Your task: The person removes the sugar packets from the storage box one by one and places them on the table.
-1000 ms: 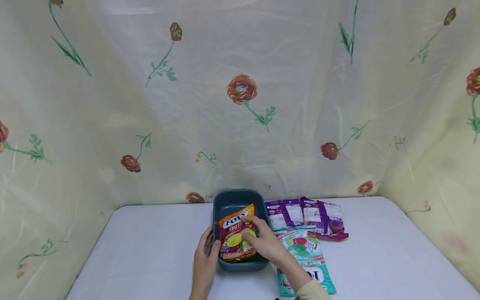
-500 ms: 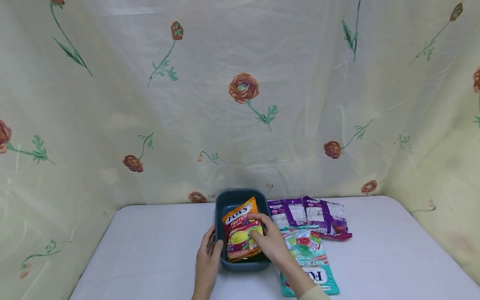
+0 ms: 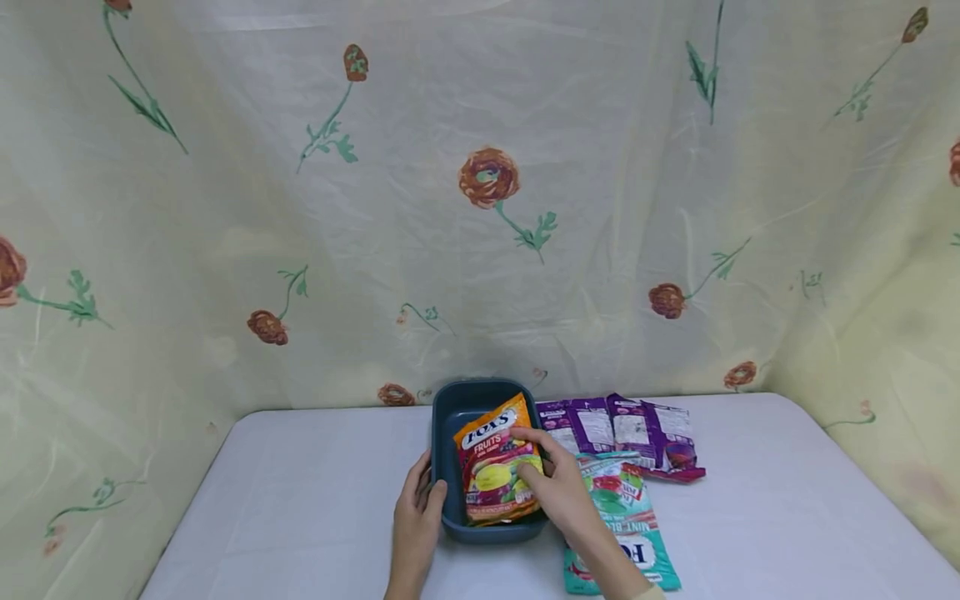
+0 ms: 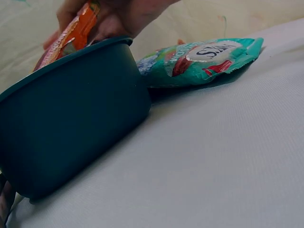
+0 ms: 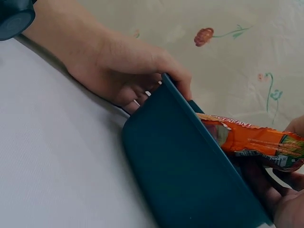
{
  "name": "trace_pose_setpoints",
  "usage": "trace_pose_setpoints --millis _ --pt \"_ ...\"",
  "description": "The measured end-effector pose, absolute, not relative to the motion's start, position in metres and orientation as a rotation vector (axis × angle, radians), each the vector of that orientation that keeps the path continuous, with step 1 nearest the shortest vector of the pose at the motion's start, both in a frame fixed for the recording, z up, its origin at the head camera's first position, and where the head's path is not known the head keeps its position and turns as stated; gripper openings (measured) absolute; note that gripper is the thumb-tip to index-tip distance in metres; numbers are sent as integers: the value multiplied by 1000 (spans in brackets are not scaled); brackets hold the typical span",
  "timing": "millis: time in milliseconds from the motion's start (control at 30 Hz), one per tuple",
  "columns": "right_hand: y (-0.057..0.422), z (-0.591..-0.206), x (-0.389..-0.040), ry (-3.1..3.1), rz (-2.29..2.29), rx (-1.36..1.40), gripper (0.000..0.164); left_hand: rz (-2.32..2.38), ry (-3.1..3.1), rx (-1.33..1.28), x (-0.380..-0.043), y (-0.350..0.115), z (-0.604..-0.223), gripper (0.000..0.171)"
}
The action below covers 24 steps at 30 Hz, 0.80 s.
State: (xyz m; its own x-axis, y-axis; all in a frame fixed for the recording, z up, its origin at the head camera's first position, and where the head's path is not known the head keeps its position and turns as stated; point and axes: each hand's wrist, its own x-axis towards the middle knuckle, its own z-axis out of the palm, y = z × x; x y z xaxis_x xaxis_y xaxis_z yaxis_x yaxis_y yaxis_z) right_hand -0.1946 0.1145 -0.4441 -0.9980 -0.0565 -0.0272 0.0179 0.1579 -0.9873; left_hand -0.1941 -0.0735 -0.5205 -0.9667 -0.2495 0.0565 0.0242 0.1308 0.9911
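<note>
A dark blue rectangular tub (image 3: 444, 425) stands upright on the table. My left hand (image 3: 416, 517) grips its left side, the thumb over the rim, as the right wrist view also shows. Inside the tub, an orange and red Fox's fruit candy bag (image 3: 491, 479) leans with its printed front up. The right hand (image 3: 558, 492) holds this bag by its right side, thumb on the front and fingers at the edge. In the left wrist view, the tub's wall (image 4: 80, 118) hides most of the orange bag (image 4: 78, 31).
To the tub's right lies a teal mint candy bag (image 3: 637, 533), partly behind the right forearm. Purple candy packs (image 3: 577, 425) lie behind it near the table's back edge. A flowered curtain (image 3: 375, 250) hangs behind the white table (image 3: 300, 500).
With the right hand, the orange candy bag has shifted to the right inside the tub. The left hand has kept its grip on the tub's side. The head view has swung slightly.
</note>
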Motion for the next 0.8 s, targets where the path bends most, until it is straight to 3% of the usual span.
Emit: trace_pose_setpoints --millis 800 --pt "139 -449 -187 2353 -2062 -9 41 -1918 -2211 210 -193 -75 -519 48"
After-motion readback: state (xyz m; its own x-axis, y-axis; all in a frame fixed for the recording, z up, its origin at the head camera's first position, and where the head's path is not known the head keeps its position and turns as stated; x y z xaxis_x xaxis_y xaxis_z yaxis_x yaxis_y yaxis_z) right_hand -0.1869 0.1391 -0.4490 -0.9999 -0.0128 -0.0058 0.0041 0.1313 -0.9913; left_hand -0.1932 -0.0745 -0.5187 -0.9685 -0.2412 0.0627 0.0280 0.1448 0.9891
